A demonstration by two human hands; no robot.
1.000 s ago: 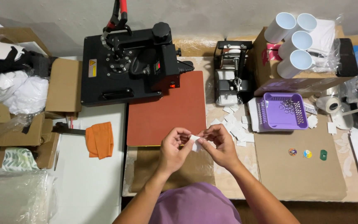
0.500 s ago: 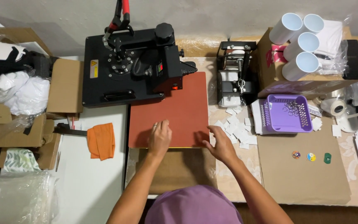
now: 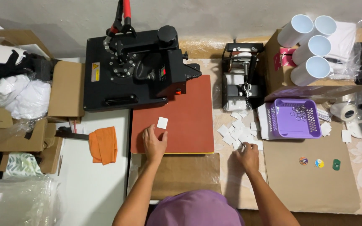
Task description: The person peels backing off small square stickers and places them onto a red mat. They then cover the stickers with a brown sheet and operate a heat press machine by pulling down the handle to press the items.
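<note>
- Nearest, right hand [image 3: 247, 158] pinching narrowly at the edge of the pile of small white squares [image 3: 236, 133] on the bench, fingertips on one piece; whether it is lifted cannot be told.
- Left hand [image 3: 154, 142] flat and spread on the red-brown press pad [image 3: 177, 121], just below the single white square [image 3: 162, 122] lying apart from it on the pad.
- Could pick up two stuck squares instead of one, being thin and overlapped in the pile.
- Might nudge the placed square out of position with a sweep of the left palm; nothing seen holding it down.
- Risks a burn if the black heat press [image 3: 133, 71], swung aside just behind the pad, is hot; cannot tell.
- Beside the pile, purple perforated basket [image 3: 294, 119] with small metal rings inside.
- Further right, three small round coloured badges [image 3: 318, 163] on brown card.
- On the press's left edge, a small yellow rectangular warning label [image 3: 95, 71].
- Farthest, a brown cardboard box [image 3: 279, 75] carrying white mugs [image 3: 308, 42] lying on their sides, a pink label on its face.
</note>
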